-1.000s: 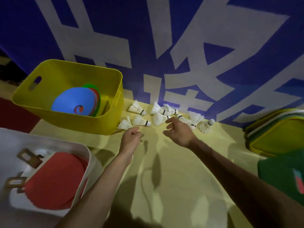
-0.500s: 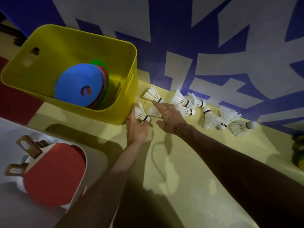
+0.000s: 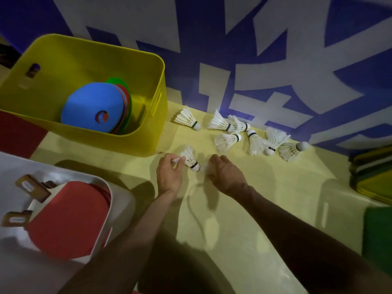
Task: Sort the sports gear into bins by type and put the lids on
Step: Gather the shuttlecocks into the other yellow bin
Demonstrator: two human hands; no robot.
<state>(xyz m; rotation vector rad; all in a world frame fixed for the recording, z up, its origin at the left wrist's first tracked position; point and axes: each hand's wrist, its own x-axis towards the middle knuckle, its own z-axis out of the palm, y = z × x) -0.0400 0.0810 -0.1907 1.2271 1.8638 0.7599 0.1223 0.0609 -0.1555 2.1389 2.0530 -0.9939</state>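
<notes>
Several white shuttlecocks (image 3: pixel 226 141) lie on the yellow floor by the blue-and-white wall. My left hand (image 3: pixel 169 172) pinches the feathers of one shuttlecock (image 3: pixel 189 159) just off the yellow bin's corner. My right hand (image 3: pixel 224 172) is curled over another shuttlecock (image 3: pixel 204 168), mostly hidden under its fingers. The yellow bin (image 3: pixel 157 66) holds a stack of flat discs, blue on top (image 3: pixel 93 107). The white bin (image 3: pixel 118 187) at lower left holds red table-tennis paddles (image 3: pixel 70 217).
A stack of yellow and green lids (image 3: pixel 371 177) lies at the right edge. Below it is a green bin's corner (image 3: pixel 379 230). A red mat (image 3: pixel 17 134) shows at the far left. A cable's shadow crosses the floor between my arms.
Both hands drew back from the shuttlecock row toward me, each bringing one shuttlecock along. The camera tilted slightly down and right.
</notes>
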